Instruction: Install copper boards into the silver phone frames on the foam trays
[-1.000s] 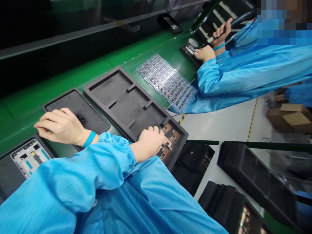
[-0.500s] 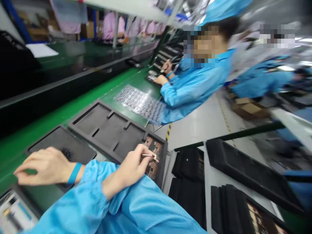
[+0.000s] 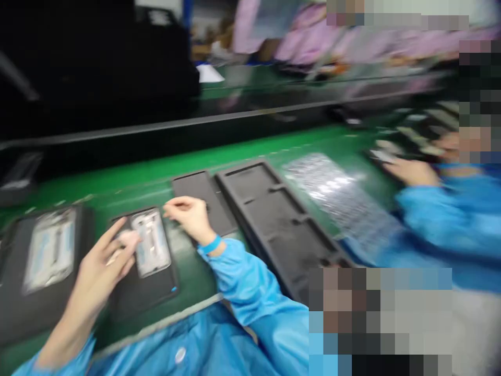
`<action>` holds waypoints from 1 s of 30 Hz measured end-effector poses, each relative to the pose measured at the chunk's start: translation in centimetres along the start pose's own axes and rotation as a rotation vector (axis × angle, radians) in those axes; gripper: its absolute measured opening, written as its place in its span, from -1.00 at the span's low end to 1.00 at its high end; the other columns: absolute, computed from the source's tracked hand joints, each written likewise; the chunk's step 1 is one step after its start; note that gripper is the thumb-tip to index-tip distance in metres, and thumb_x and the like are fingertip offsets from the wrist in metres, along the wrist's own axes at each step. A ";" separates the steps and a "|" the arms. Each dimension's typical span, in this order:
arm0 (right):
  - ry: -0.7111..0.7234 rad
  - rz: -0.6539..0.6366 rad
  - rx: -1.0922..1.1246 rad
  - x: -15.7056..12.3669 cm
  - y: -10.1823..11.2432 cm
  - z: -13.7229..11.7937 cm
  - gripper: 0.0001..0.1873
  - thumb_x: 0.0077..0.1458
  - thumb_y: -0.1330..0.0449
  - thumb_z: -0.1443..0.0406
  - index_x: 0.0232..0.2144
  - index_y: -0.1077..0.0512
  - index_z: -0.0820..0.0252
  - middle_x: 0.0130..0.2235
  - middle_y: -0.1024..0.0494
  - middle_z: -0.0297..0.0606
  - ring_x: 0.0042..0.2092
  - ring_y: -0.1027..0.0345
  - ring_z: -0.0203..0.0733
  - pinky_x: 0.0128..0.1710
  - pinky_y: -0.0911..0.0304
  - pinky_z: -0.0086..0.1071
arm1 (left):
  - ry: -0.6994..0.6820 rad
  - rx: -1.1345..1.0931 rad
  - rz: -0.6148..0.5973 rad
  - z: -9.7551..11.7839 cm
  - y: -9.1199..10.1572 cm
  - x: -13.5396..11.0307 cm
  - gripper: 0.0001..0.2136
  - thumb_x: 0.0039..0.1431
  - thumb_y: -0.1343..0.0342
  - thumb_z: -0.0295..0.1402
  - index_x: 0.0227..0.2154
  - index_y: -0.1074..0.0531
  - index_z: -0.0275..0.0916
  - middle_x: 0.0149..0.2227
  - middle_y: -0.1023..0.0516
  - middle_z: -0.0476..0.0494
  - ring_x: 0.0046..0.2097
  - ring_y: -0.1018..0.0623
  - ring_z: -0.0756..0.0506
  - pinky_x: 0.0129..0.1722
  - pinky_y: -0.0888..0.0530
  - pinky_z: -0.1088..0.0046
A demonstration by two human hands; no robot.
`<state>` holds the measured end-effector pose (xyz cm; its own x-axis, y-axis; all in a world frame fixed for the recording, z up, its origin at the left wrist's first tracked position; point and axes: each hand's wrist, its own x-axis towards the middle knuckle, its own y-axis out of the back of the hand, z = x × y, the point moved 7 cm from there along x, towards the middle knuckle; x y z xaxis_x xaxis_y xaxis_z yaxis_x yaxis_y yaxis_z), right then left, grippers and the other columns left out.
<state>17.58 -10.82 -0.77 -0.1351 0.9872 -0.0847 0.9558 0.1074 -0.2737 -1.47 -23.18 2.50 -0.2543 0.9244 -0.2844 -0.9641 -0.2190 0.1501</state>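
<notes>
Centrally, a silver phone mid-frame (image 3: 151, 243) is shown lying in a black foam tray (image 3: 148, 298) on a green assembly bench (image 3: 129, 190). Its left edge is overlapped by the left hand (image 3: 102, 261), whose fingers (image 3: 117, 235) are spread apart; any clamped item is hidden by blur. Just beside the mid-frame's upper end, the right hand (image 3: 188, 216), marked by a blue wristband (image 3: 211, 244), is held with its fingers (image 3: 172, 208) loosely together. A second mid-frame (image 3: 49, 250) is seated in a further tray (image 3: 15, 308) to the left. To the right, a long compartmented tray (image 3: 274, 219) and a clear blister sheet of small parts (image 3: 332, 203) are placed, and beyond them a co-worker's hand (image 3: 410, 172) is seen blurred.
</notes>
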 end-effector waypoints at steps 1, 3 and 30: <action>-0.041 -0.042 0.012 -0.2 -0.7 0.4 -0.62 -0.22 -0.54 0.04 -0.45 -0.63 0.18 -0.50 -0.64 -0.29 -0.46 -0.53 -0.20 -0.39 -0.48 -0.34 | 0.053 -0.070 0.034 -0.6 0.4 0.0 -0.30 0.08 -0.46 -0.08 0.23 -0.35 -0.15 -0.43 -0.61 0.02 -0.62 -0.34 0.10 -0.64 -0.23 0.65; -0.100 -0.111 0.021 -0.3 -1.9 1.4 -0.72 -0.13 -0.53 0.11 -0.43 -0.64 0.16 -0.49 -0.64 -0.30 -0.46 -0.51 -0.24 -0.40 -0.46 -0.37 | 0.084 -0.152 0.060 -1.4 0.9 0.4 -0.43 0.00 -0.50 -0.10 -0.01 -0.44 -0.26 -0.63 -0.45 0.10 -0.65 -0.31 0.09 -0.67 -0.18 0.66; 0.127 -0.363 -0.264 -3.5 -6.4 -0.1 -0.87 0.03 -0.38 0.44 -0.44 -0.65 0.10 -0.33 -0.71 -0.27 -0.28 -0.61 -0.20 -0.29 -0.53 -0.36 | 0.110 -0.171 0.019 -1.6 0.3 -0.6 -0.87 0.18 -0.26 -0.36 -0.26 -0.54 -0.31 -0.56 -0.55 0.01 -0.54 -0.62 -0.02 -0.55 -0.56 0.60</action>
<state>11.90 -14.97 1.36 -0.4560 0.8850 0.0942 0.8885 0.4588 -0.0090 -1.71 -24.26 1.17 -0.2700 0.8822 -0.3858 -0.9557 -0.2942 -0.0040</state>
